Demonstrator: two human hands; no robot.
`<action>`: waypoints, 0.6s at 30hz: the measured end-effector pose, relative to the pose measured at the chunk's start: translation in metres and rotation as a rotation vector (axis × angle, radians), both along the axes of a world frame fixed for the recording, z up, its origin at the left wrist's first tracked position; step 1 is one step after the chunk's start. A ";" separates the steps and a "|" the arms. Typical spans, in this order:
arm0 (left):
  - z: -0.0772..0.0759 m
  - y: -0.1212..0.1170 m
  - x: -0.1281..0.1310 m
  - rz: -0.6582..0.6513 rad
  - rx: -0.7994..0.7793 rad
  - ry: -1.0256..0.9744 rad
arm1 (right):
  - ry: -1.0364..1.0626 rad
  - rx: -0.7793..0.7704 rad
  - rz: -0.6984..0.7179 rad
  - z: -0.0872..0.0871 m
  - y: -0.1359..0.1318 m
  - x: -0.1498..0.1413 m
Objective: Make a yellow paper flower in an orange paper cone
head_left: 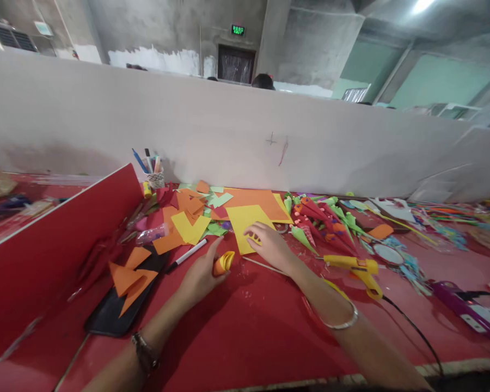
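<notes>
My left hand (201,276) is around a small rolled piece of orange and yellow paper (224,263), its yellow inside facing right; the thumb points up and away. My right hand (271,249) hovers over or touches a yellow paper sheet (245,216); I cannot tell which. Its fingers are bent and apart, and yellow shows between them. Orange sheets (255,198) lie behind the yellow one. A white marker with a black cap (188,255) rests left of my left hand. Beneath my right hand lies a thin white stick (265,265).
A yellow glue gun (351,263) with a black cord lies right of my right forearm. Behind it are heaped red and green paper cones (324,220). Orange cut pieces lie on a black phone (116,310). A red upright board (65,253) bounds the left; a pen cup (155,177) stands behind.
</notes>
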State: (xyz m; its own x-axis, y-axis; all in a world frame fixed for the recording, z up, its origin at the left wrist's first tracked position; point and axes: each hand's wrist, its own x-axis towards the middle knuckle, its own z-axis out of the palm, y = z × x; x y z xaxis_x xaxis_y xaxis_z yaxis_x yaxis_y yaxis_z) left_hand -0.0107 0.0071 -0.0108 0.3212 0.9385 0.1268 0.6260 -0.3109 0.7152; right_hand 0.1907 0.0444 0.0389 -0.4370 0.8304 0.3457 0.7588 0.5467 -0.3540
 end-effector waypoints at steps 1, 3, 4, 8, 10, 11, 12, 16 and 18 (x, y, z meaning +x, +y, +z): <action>-0.003 0.001 -0.001 0.011 0.013 0.042 | -0.127 0.022 0.000 0.000 0.011 -0.005; -0.009 0.003 -0.002 0.007 0.055 0.114 | -0.310 0.054 0.020 -0.003 0.030 -0.017; -0.011 0.003 -0.003 0.003 0.072 0.131 | -0.340 0.055 0.031 -0.005 0.037 -0.023; -0.010 0.003 -0.006 -0.031 0.115 0.188 | -0.429 0.064 0.014 -0.015 0.053 -0.042; -0.006 0.002 -0.006 -0.036 0.131 0.214 | -0.461 0.069 -0.037 -0.020 0.056 -0.046; -0.004 0.001 -0.006 -0.031 0.135 0.221 | -0.473 0.071 -0.067 -0.022 0.057 -0.046; -0.002 0.001 -0.005 -0.019 0.135 0.222 | -0.481 0.074 -0.096 -0.024 0.059 -0.045; 0.004 0.000 -0.005 0.050 0.171 0.169 | -0.461 0.104 -0.177 -0.022 0.065 -0.035; 0.006 0.001 -0.005 0.078 0.222 0.110 | -0.422 0.125 -0.190 -0.015 0.066 -0.029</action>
